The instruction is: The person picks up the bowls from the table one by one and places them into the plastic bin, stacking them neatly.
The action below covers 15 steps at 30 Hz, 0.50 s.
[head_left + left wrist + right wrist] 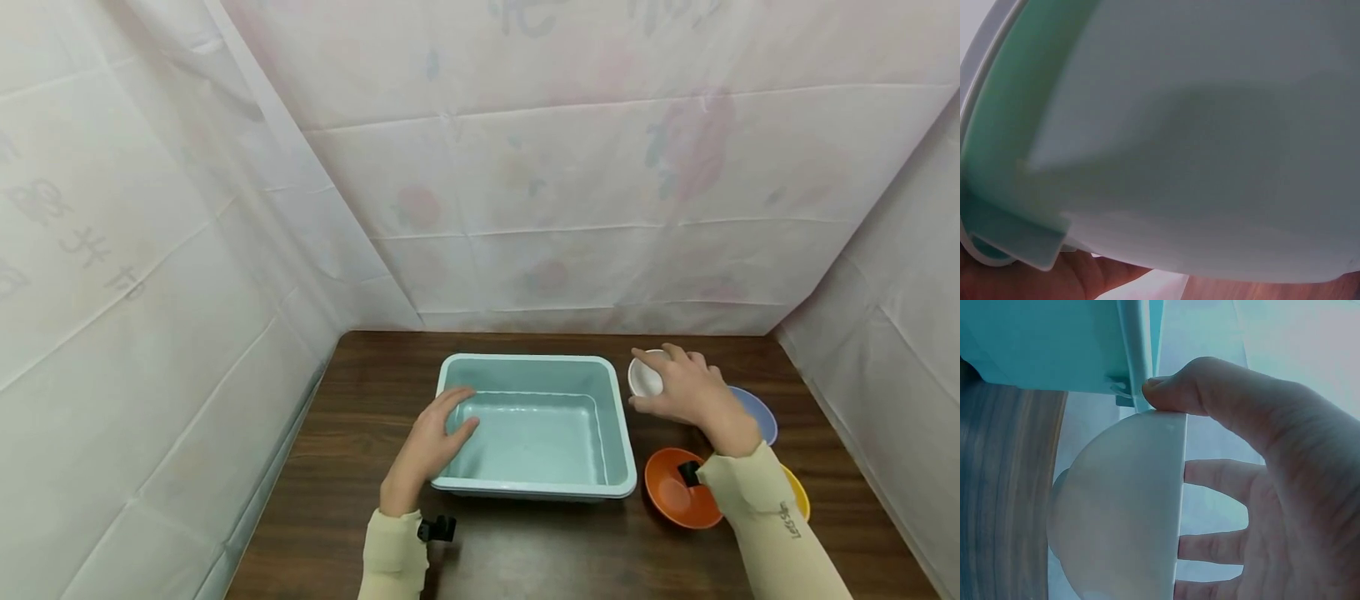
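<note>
A white bowl (644, 380) is in my right hand (688, 388), to the right of a light teal plastic basin (525, 359). In the right wrist view, the thumb presses on one edge of the bowl (1122, 500) and the fingers reach across to its rim. My left hand (427, 443) is at the basin's left side, thumb and fingers spread apart over the rim and holding nothing. The left wrist view is mostly filled by the basin wall (1210, 187), with part of the left hand (1097, 275) below it; whether they touch I cannot tell.
An orange dish (671, 500) lies right of the basin's near corner. A blue dish (759, 414) and a yellow dish (799, 492) are partly hidden behind the right hand and sleeve. Printed white sheets (562, 183) enclose the dark wooden table (352, 450) at the back and sides.
</note>
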{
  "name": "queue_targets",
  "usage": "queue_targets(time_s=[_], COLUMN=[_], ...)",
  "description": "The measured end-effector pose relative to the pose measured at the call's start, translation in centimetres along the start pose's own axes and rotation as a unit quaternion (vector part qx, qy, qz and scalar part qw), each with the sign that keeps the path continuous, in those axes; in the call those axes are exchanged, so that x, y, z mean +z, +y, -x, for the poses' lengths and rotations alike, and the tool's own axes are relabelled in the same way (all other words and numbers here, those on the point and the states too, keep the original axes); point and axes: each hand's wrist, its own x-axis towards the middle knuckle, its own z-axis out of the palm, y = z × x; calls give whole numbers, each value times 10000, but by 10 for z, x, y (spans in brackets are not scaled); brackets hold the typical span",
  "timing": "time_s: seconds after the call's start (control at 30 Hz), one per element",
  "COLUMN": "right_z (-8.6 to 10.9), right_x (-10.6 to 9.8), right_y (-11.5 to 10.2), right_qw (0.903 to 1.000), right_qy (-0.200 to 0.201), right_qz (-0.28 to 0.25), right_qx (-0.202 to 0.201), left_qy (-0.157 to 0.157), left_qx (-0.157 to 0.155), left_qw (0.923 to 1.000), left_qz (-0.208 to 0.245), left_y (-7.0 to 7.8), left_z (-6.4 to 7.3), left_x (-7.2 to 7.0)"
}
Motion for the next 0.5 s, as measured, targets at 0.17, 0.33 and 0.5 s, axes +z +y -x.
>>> queue_targets(time_s=[0.17, 0.33, 0.5], right_z=[-1, 0, 0], right_x=[-4, -10, -16], right_y=[-2, -6, -10], right_qw=[10000, 9998, 9996], right_qy=[66, 182, 255], right_qz=[6, 24, 65], right_qx=[-32, -77, -127], left_qy=[18, 48, 14], left_qx=[-24, -55, -51], left_qw=[10000, 10000, 10000], left_qz=[13, 59, 77], left_y=[0, 0, 0], left_z=[0, 1, 0], left_x=[0, 0, -1])
